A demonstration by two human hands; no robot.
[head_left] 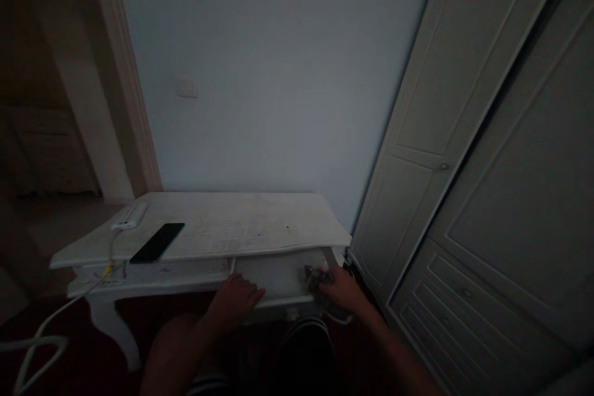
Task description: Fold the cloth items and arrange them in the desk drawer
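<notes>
A drawer (273, 278) stands pulled out at the right part of the white desk's front, its pale bottom showing. My left hand (236, 300) is at its left front corner, with the fingers curled over the edge. In my right hand (342, 289) is a crumpled grey cloth (318, 279), bunched at the right end inside the drawer. Part of the cloth hangs over the drawer's front edge. Dim light blurs the finer details of the fingers and cloth.
On the white desk (241, 216) lie a black phone (158, 242) and a white power strip (130, 215), its cable (55, 315) trailing down left. A tall wardrobe (417, 136) stands close on the right. Behind the desk is a pale wall (278, 74) with a switch plate (187, 88).
</notes>
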